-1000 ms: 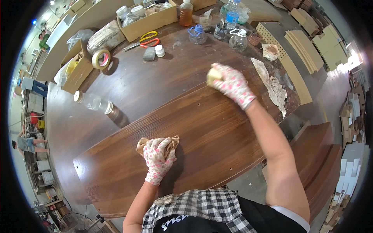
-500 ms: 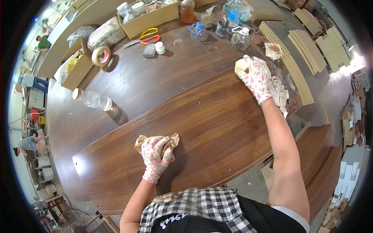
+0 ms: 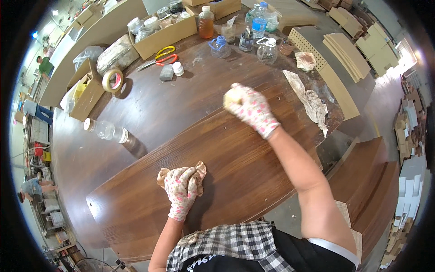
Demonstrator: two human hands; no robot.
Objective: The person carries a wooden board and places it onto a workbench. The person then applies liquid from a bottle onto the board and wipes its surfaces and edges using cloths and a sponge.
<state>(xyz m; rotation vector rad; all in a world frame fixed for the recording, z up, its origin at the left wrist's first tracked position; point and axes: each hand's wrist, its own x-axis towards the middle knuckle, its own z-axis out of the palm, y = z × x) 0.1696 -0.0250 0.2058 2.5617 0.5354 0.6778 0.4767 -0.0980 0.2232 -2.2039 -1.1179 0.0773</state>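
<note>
A dark brown wood-grain panel lies across the table in front of me. My left hand, in a white glove with pink spots, is closed on a crumpled tan cloth and presses it to the panel's near left part. In a matching glove, my right hand grips a pale yellow sponge at the panel's far edge. Small holes show in the panel's surface. Right of that hand lies a stained, twisted white rag.
Beyond the panel are scissors, a grey block, a tape roll and a lying clear bottle. Several bottles and a cardboard box line the far edge. Brown boards are stacked at right; people stand far left.
My right hand has slid leftward along the panel's far edge with the sponge, uncovering the white rag and a hole at the right end. My left hand stays nearly in place.
</note>
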